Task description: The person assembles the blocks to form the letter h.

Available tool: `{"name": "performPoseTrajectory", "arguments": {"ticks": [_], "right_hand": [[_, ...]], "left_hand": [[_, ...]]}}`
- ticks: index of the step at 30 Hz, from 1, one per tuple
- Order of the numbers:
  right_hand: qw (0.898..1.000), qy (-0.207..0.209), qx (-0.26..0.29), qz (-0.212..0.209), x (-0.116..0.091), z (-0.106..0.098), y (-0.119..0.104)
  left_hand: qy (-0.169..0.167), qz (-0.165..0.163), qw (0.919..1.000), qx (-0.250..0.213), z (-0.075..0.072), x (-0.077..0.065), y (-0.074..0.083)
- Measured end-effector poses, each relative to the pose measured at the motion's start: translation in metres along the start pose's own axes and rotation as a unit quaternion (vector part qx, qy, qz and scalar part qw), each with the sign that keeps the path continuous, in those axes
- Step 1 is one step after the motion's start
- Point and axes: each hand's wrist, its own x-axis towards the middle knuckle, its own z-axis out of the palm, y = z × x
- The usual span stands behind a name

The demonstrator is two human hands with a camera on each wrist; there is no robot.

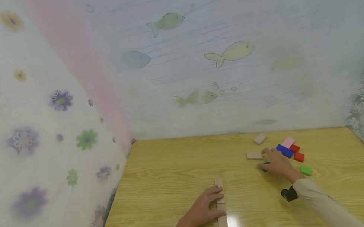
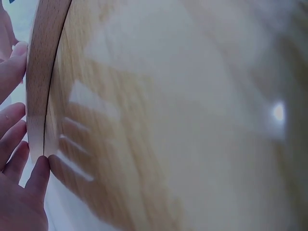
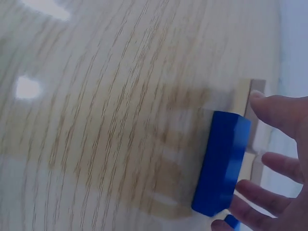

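Observation:
My left hand (image 1: 203, 207) lies across two light wooden blocks set end to end, a far one (image 1: 218, 181) and a near one (image 1: 223, 225). In the left wrist view its fingers touch the side of a wooden block (image 2: 37, 86). My right hand (image 1: 276, 162) is spread above a small group of blocks, its fingers apart. Beneath it sits a blue block (image 3: 221, 163), partly hidden in the head view. A wooden block (image 1: 253, 156) lies just beyond the fingertips. A longer blue block (image 1: 284, 151) is beside the back of this hand.
Farther back lies another wooden block (image 1: 260, 139). Right of the right hand are a pink block (image 1: 288, 142), two red blocks, one nearer (image 1: 299, 157), and a green block (image 1: 306, 170). A patterned wall (image 1: 197, 70) rises behind the wooden table (image 1: 161, 168).

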Motion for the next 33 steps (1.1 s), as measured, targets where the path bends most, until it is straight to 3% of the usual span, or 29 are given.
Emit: {"name": "performPoseTrajectory", "arguments": {"ticks": [6, 11, 20, 27, 33], "right_hand": [[0.999, 0.035, -0.018, 0.001, 0.01, 0.011, 0.0], [0.998, 0.043, -0.031, 0.037, 0.019, 0.018, -0.016], [0.993, 0.048, 0.002, 0.11, 0.027, 0.027, -0.039], [0.994, 0.082, 0.021, 0.076, 0.039, 0.03, -0.032], [0.996, 0.058, 0.034, 0.063, 0.041, 0.026, -0.028]], "left_hand": [[-0.009, -0.008, 0.9999, -0.002, 0.004, 0.002, -0.001], [-0.002, -0.011, 0.9999, 0.006, -0.001, 0.0, 0.003], [-0.018, -0.019, 0.9996, 0.0, -0.002, -0.003, 0.009], [-0.004, -0.011, 0.9999, 0.009, -0.003, -0.001, 0.008], [-0.006, -0.018, 0.9998, -0.004, -0.004, -0.001, 0.006]]}}
